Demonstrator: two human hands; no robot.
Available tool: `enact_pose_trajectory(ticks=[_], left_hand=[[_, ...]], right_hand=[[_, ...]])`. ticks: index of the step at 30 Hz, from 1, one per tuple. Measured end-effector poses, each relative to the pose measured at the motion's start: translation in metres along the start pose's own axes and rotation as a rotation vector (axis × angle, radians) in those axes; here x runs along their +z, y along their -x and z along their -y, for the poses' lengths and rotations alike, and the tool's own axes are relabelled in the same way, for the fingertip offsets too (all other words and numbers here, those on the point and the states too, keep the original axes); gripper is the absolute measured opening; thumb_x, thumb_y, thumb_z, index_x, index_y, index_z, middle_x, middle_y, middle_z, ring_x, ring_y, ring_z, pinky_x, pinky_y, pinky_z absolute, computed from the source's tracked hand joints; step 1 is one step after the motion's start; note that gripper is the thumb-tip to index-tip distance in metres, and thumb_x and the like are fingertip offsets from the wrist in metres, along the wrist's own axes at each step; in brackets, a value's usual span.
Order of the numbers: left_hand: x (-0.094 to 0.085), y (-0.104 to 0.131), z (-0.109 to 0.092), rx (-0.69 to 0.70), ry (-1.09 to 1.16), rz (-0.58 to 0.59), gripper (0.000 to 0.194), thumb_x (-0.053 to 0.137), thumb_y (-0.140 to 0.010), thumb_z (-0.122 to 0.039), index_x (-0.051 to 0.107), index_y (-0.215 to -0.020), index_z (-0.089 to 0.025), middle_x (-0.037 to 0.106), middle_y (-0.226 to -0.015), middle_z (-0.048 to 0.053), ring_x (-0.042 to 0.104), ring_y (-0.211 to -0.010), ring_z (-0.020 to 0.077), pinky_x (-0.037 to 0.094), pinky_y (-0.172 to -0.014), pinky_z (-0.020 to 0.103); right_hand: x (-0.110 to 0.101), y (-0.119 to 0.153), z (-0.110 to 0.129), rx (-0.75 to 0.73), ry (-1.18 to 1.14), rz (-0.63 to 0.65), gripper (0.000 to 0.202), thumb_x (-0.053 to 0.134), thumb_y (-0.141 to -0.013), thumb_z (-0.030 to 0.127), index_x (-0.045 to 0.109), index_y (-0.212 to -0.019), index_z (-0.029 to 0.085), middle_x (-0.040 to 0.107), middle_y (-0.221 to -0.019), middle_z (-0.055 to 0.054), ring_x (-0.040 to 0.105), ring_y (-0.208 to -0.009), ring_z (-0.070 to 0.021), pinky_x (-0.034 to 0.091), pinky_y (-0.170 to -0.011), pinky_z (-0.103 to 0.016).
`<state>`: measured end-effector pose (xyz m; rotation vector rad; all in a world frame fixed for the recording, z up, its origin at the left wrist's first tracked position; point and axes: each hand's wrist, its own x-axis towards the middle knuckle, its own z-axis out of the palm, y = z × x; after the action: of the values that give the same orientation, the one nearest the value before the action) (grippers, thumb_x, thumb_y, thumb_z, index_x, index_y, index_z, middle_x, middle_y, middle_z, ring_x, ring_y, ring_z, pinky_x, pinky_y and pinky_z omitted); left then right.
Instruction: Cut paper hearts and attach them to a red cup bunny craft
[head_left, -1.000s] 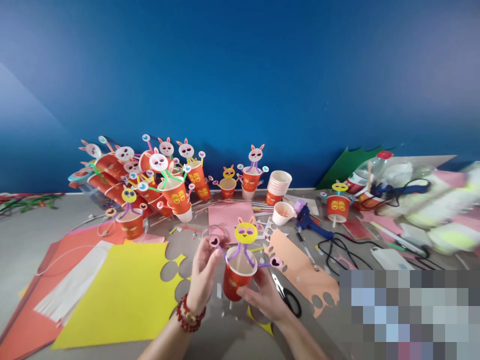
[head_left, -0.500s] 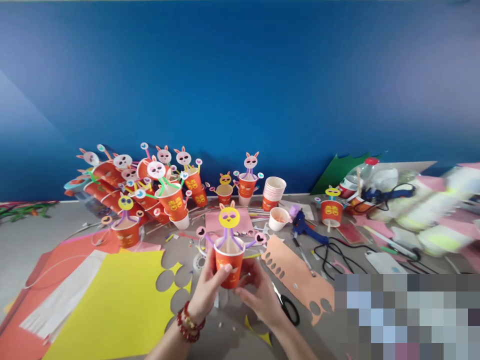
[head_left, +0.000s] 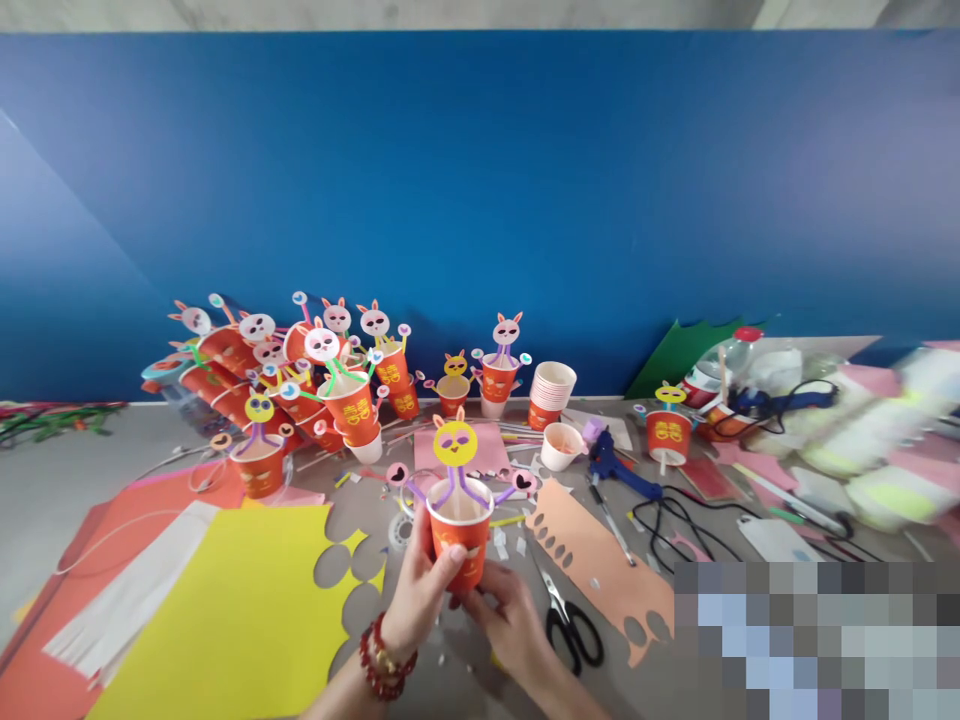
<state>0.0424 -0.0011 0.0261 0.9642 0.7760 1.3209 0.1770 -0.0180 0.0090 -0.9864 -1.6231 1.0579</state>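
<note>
An orange paper cup point(head_left: 466, 520) stands upright in my left hand point(head_left: 424, 590), whose fingers and thumb wrap round its side. Rising from the cup is a yellow paper animal face point(head_left: 455, 444) with pointed ears, on purple pipe-cleaner stems. Two purple arms spread over the rim, each tipped with a pink disc point(head_left: 524, 482) bearing a dark heart. Below the cup, my right hand point(head_left: 517, 622) has its fingers pinched together against the base; what they grip there is hidden. Black-handled scissors point(head_left: 574, 630) lie just right of my right hand.
Yellow cut-out paper point(head_left: 225, 600) covers the left front, over red sheets point(head_left: 45, 620). Finished animal cups point(head_left: 352, 410) crowd the back left. Stacked cups point(head_left: 553, 390) stand at the back. A blue glue gun point(head_left: 619, 465) with black cords lies right, beside peach paper point(head_left: 585, 540).
My right hand has moved left and in under the cup, its fingers closing at the base. The scissors show more fully. The whole view has tilted up slightly.
</note>
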Motion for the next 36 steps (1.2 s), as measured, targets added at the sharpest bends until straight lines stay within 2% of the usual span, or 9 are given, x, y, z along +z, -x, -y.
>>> enact_pose_trajectory(ticks=[5,10,13,16,22,28,32,36], left_hand=[[-0.003,-0.003,-0.003,0.031,0.005,-0.055,0.07,0.068,-0.085,-0.04,0.036,-0.145,-0.025,0.067,-0.118,0.012,0.067,-0.096,0.0245,0.054,-0.084,0.035],[0.0,-0.005,-0.014,0.072,0.007,-0.099,0.069,0.07,-0.082,-0.042,0.041,-0.142,-0.024,0.07,-0.114,0.011,0.065,-0.108,0.0285,0.051,-0.095,0.04],[0.001,-0.007,-0.021,0.071,0.026,-0.09,0.069,0.068,-0.083,-0.043,0.04,-0.143,-0.024,0.07,-0.113,0.012,0.067,-0.102,0.0285,0.054,-0.09,0.04],[0.001,-0.007,-0.023,0.089,0.035,-0.063,0.071,0.068,-0.084,-0.043,0.037,-0.145,-0.025,0.07,-0.114,0.012,0.068,-0.101,0.0283,0.054,-0.089,0.039],[0.0,-0.002,-0.007,0.022,0.038,0.004,0.073,0.067,-0.085,-0.042,0.032,-0.147,-0.025,0.067,-0.119,0.013,0.067,-0.103,0.029,0.054,-0.089,0.04],[0.006,0.003,0.004,-0.013,-0.012,0.027,0.074,0.068,-0.084,-0.044,0.034,-0.147,-0.023,0.069,-0.112,0.013,0.067,-0.099,0.03,0.055,-0.083,0.04],[0.005,0.0,0.0,-0.017,-0.025,-0.042,0.077,0.067,-0.084,-0.045,0.031,-0.148,-0.023,0.069,-0.113,0.012,0.069,-0.088,0.0274,0.057,-0.073,0.036],[-0.001,-0.009,-0.012,0.072,-0.041,-0.182,0.07,0.065,-0.086,-0.047,0.037,-0.146,-0.024,0.067,-0.119,0.01,0.066,-0.102,0.0265,0.053,-0.087,0.035]], right_hand=[[0.004,0.002,0.001,0.01,0.065,0.039,0.044,0.054,-0.096,0.048,0.07,-0.068,0.018,0.068,-0.068,-0.004,0.062,-0.067,-0.0174,0.044,-0.065,-0.025],[0.008,0.003,0.001,-0.024,0.174,0.07,0.052,0.052,-0.097,0.05,0.061,-0.057,0.018,0.06,-0.057,-0.001,0.055,-0.062,-0.0159,0.04,-0.064,-0.026],[0.009,0.003,0.0,-0.052,0.235,0.082,0.056,0.05,-0.097,0.051,0.057,-0.053,0.018,0.056,-0.053,0.0,0.05,-0.06,-0.0156,0.038,-0.061,-0.027],[0.009,0.004,0.0,-0.062,0.237,0.068,0.054,0.052,-0.097,0.049,0.059,-0.054,0.018,0.057,-0.054,-0.001,0.051,-0.06,-0.0164,0.039,-0.061,-0.027],[0.004,0.003,0.0,-0.009,0.086,-0.013,0.038,0.057,-0.095,0.044,0.07,-0.071,0.018,0.068,-0.07,-0.004,0.062,-0.069,-0.0184,0.045,-0.064,-0.025],[0.001,0.003,-0.003,0.054,0.007,-0.129,0.043,0.061,-0.09,0.049,0.068,-0.062,0.017,0.067,-0.06,-0.003,0.061,-0.058,-0.0168,0.044,-0.057,-0.023],[0.004,0.004,-0.005,0.134,-0.016,-0.076,0.045,0.06,-0.089,0.051,0.069,-0.063,0.016,0.065,-0.057,-0.002,0.059,-0.052,-0.0149,0.04,-0.049,-0.021],[0.009,0.006,-0.003,0.173,0.049,0.056,0.045,0.058,-0.092,0.046,0.07,-0.06,0.016,0.063,-0.055,-0.001,0.058,-0.052,-0.0135,0.04,-0.053,-0.021]])
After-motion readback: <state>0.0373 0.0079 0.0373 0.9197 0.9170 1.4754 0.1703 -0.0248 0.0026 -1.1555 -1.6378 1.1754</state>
